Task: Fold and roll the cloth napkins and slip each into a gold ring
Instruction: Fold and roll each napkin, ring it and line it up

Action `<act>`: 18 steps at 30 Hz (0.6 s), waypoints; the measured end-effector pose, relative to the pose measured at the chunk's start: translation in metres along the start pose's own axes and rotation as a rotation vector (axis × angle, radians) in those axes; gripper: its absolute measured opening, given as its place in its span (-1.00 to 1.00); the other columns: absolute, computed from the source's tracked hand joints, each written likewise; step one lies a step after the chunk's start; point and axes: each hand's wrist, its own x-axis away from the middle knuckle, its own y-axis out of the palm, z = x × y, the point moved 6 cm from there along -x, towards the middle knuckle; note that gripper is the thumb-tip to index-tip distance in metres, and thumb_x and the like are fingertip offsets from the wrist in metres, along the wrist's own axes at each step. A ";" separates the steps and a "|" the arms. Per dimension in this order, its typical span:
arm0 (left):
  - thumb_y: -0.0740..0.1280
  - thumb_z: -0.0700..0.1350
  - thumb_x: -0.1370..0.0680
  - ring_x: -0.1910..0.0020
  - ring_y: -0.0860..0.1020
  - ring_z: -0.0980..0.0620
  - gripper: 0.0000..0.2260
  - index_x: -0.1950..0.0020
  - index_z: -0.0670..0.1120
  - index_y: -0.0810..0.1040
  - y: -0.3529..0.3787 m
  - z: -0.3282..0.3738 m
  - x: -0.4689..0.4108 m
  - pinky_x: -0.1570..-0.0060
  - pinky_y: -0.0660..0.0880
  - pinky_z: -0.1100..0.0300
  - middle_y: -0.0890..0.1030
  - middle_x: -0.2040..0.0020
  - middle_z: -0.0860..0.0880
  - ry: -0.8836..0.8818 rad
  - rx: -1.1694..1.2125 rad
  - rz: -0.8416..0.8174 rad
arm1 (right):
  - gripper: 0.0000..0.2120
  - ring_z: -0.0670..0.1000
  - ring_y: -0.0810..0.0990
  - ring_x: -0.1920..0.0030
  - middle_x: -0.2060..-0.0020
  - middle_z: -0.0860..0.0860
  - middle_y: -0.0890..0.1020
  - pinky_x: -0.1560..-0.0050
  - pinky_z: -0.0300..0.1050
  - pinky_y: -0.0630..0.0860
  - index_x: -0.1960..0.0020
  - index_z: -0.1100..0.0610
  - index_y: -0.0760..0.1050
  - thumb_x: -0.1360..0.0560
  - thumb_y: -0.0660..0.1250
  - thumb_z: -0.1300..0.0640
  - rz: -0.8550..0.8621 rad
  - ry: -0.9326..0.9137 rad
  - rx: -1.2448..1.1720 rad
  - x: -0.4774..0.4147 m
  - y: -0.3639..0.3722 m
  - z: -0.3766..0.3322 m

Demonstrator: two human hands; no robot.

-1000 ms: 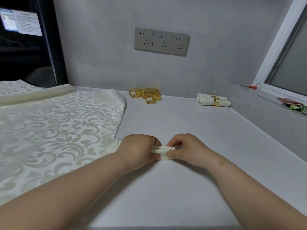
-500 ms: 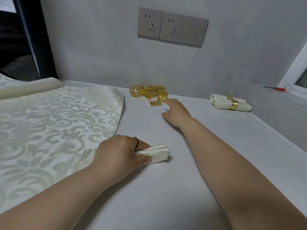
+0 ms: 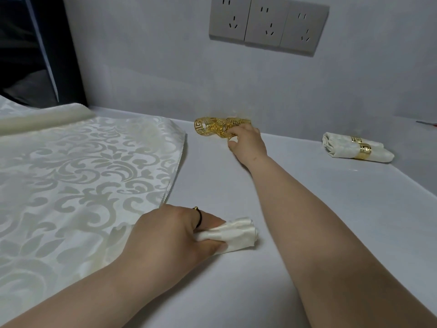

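Hands are working apart on the grey desk (image 3: 307, 209). Low in the centre of the frame, the left hand (image 3: 175, 235) is gripping a rolled napkin (image 3: 238, 233), its fingers closing round the roll and pressing it against the desk while the roll's end is poking out to the right. The right hand (image 3: 247, 143) is stretching to the upper centre, its curled fingertips touching the pile of gold rings (image 3: 212, 127) (whether they are actually pinching one cannot be told). At the right edge, two finished napkins (image 3: 354, 147) are lying side by side in their gold bands. A patterned cloth (image 3: 82, 174) is covering the left of the desk, just beside the left hand. Wall sockets (image 3: 267, 24) are showing at the top.
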 end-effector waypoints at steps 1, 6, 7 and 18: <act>0.41 0.14 -0.36 0.09 0.53 0.30 -0.86 0.16 0.36 0.50 0.000 0.001 0.000 0.09 0.38 0.44 0.55 0.17 0.43 -0.005 0.003 -0.003 | -0.69 0.07 0.26 -0.35 -0.31 0.07 0.37 -0.22 -0.15 0.29 -0.26 0.09 0.47 -0.52 0.23 0.20 0.027 0.039 -0.066 0.000 -0.004 0.004; 0.32 0.26 -0.29 0.03 0.45 0.35 -0.84 0.15 0.34 0.51 0.001 0.003 -0.001 0.11 0.36 0.47 0.41 0.19 0.60 0.004 -0.016 -0.053 | -0.81 0.04 0.53 -0.02 -0.02 0.06 0.59 0.04 -0.24 0.38 -0.07 0.19 0.57 -0.48 0.32 0.20 0.105 0.219 -0.370 0.017 -0.025 0.025; 0.37 0.21 -0.35 0.06 0.49 0.30 -0.86 0.12 0.33 0.52 0.001 0.003 -0.001 0.14 0.36 0.48 0.47 0.25 0.55 -0.005 -0.021 -0.060 | -0.84 0.02 0.53 0.09 0.11 0.03 0.59 0.14 -0.27 0.38 -0.02 0.20 0.59 -0.47 0.34 0.19 0.107 0.252 -0.446 0.024 -0.031 0.027; 0.38 0.03 -0.44 0.04 0.54 0.13 -0.79 -0.07 0.14 0.59 -0.003 0.011 0.002 0.21 0.34 0.43 0.64 0.02 0.14 -0.029 -0.099 -0.038 | -0.90 -0.10 0.43 0.39 0.40 -0.01 0.53 0.49 -0.43 0.36 0.23 0.16 0.54 -0.44 0.39 0.16 -0.235 0.465 -0.520 0.151 -0.066 0.020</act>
